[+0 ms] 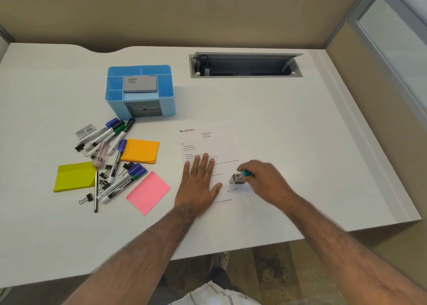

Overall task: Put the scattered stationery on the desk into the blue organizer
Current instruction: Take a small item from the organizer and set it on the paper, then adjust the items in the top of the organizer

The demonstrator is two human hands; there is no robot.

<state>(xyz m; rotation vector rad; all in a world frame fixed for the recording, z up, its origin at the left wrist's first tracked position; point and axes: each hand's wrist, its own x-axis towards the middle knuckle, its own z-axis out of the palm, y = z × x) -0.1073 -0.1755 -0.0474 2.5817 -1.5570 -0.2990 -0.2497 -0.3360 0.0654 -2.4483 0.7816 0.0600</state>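
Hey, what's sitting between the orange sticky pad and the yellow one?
The head view shows a blue-capped marker, a clear tube and black binder clips lying between them.

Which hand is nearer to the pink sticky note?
Left. The left hand lies flat on the printed sheet, just right of the pink sticky note. The right hand, gripping a small teal object, is farther right, beyond the left hand.

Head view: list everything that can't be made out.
All in the head view:
- Teal-and-grey item in the right hand: motion-blurred, half covered by that hand; identity unclear.
- Printed sheet: text too small; lower part under the left hand.
- Blue organizer drawer: contents hidden behind its front.
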